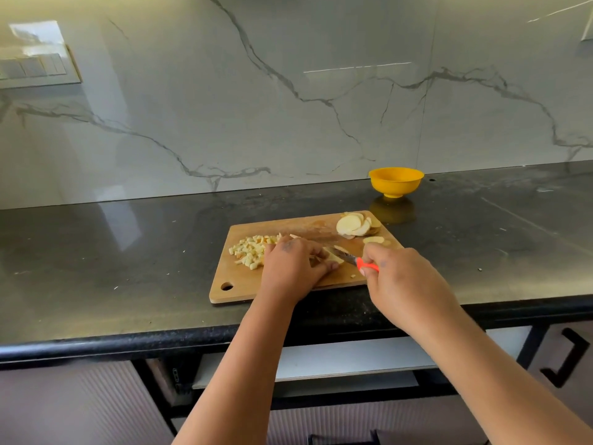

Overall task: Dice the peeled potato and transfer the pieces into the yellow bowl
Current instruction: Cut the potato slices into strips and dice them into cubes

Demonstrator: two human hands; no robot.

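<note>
On the wooden cutting board [253, 287], pale yellow potato cubes [248, 250] are heaped at its left and round peeled slices [354, 224] fanned at its far right. The left hand [293, 268] presses curled fingers on a strip [333, 257]. The right hand [404, 284] grips an orange-handled knife [353, 259]. The round yellow bowl [396, 181] stands beyond on the dark desk [128, 252].

Soft daylight fills the picture. The shiny grey marble wall [321, 91] shows a bright window patch top left. The glossy black stone counter [128, 252] glares. Edges bend and look blurry.
</note>
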